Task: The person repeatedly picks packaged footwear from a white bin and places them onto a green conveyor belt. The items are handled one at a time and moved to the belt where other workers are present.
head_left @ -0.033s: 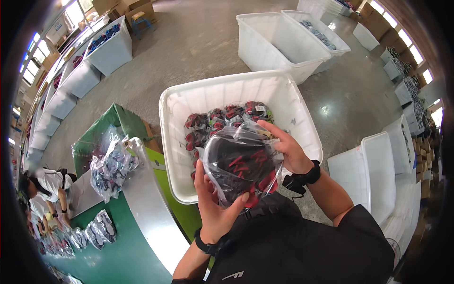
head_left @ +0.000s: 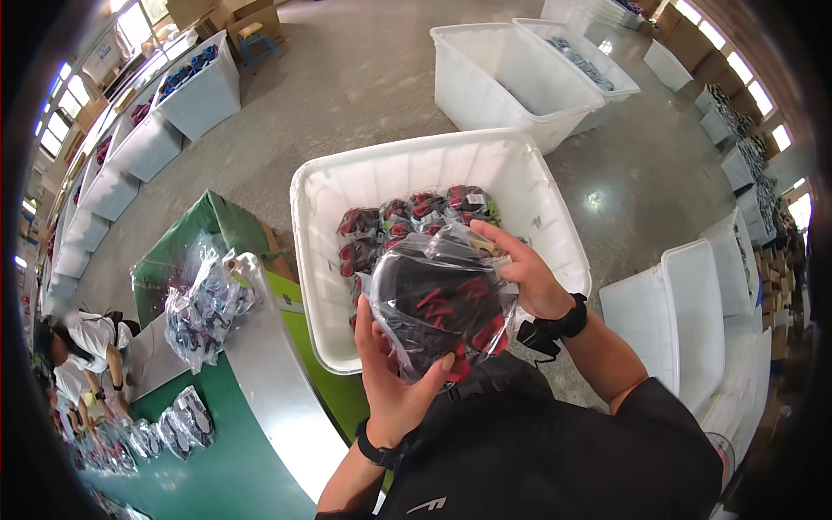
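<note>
Both of my hands hold a clear plastic bag (head_left: 438,303) with a black and red item inside, close in front of my chest. My left hand (head_left: 394,381) grips the bag from below, fingers wrapped around its lower edge. My right hand (head_left: 529,273) holds its upper right side and wears a black wrist strap. Just beyond the bag stands a large white plastic bin (head_left: 390,169), with several similar bagged black and red items (head_left: 407,217) laid in rows on its bottom.
A green table (head_left: 234,468) with a metal edge lies to my left, with a heap of bagged items (head_left: 204,303) on it. A person (head_left: 78,347) works at its far left. More white bins (head_left: 511,69) stand beyond, and white lids (head_left: 685,321) at right.
</note>
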`<state>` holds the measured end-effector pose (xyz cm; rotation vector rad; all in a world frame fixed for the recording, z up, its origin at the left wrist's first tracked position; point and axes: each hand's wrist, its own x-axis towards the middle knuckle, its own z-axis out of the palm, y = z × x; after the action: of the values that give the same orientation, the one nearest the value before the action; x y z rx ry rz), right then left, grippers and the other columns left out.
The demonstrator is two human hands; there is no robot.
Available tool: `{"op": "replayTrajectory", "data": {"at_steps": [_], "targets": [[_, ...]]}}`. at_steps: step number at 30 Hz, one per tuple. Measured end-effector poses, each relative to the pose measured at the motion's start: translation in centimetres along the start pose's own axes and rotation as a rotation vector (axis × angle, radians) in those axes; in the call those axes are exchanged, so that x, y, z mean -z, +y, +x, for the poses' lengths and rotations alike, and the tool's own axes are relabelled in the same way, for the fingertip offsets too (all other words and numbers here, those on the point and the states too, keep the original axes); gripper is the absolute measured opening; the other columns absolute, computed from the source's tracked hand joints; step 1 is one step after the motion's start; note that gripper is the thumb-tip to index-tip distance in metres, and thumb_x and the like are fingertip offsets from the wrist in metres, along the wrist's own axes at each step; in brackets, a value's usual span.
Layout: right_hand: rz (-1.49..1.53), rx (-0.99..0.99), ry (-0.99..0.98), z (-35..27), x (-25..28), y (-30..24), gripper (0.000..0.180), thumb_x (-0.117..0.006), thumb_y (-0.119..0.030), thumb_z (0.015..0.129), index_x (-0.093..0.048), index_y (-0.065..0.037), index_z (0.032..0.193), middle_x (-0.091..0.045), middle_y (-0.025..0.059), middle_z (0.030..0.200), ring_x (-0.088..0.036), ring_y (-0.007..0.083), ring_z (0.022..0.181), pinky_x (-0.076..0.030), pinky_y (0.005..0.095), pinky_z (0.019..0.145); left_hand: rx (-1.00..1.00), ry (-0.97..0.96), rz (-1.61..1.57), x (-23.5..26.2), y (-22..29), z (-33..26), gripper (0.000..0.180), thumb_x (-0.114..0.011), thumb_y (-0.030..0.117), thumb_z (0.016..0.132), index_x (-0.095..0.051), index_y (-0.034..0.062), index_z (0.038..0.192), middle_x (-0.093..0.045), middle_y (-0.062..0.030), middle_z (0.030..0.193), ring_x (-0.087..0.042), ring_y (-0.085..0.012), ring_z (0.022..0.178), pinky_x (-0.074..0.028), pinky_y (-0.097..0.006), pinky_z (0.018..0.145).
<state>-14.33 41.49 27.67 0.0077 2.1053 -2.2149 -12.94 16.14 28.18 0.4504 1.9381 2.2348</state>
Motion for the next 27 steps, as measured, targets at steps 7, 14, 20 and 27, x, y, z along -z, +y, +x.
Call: {"op": "replayTrajectory", "data": {"at_steps": [7, 14, 20, 27], "targets": [[-0.076, -0.076, -0.078, 0.0, -3.9, -2.0, 0.075, -0.047, 0.004, 0.082, -0.025, -0.001, 0.153, -0.051, 0.0134, 0.139, -0.052, 0.0113, 0.118, -0.043, 0.0257, 0.099, 0.023, 0.069, 0.034, 2.8, -0.4, -1.1, 0.108, -0.079, 0.005, 0.075, -0.007, 0.0051, 0.156, -0.045, -0.0156, 0.134, -0.053, -0.0243, 0.119, -0.047, -0.036, 0.097], [-0.092, -0.144, -0.094, 1.1, -7.1, -1.8, 0.071, -0.049, 0.004, 0.085, -0.025, -0.001, 0.152, -0.055, 0.0126, 0.135, -0.053, 0.0118, 0.116, -0.044, 0.027, 0.099, 0.015, 0.131, 0.053, 5.0, -0.6, -1.9, 0.106, -0.078, 0.003, 0.075, -0.01, 0.0042, 0.155, -0.047, -0.0147, 0.129, -0.055, -0.0223, 0.115, -0.048, -0.034, 0.094], [-0.519, -0.156, -0.078, 1.4, -8.5, -2.2, 0.067, -0.049, -0.002, 0.085, -0.029, 0.0, 0.15, -0.057, 0.0195, 0.133, -0.058, 0.0149, 0.107, -0.046, 0.0272, 0.091, 0.024, 0.122, 0.128, 6.6, -0.4, -1.9, 0.105, -0.079, 0.005, 0.073, -0.013, 0.0033, 0.155, -0.048, -0.014, 0.128, -0.056, -0.0211, 0.112, -0.05, -0.033, 0.091], [-0.708, -0.082, 0.042, 1.7, -10.6, -2.5, 0.069, -0.043, 0.002, 0.082, -0.029, 0.0, 0.149, -0.061, 0.0293, 0.124, -0.065, 0.0245, 0.07, -0.05, 0.0316, 0.07, 0.021, 0.144, 0.163, 7.4, -0.4, -1.4, 0.104, -0.081, 0.006, 0.071, -0.018, 0.0024, 0.154, -0.048, -0.0139, 0.131, -0.055, -0.0211, 0.112, -0.051, -0.032, 0.087]]}}
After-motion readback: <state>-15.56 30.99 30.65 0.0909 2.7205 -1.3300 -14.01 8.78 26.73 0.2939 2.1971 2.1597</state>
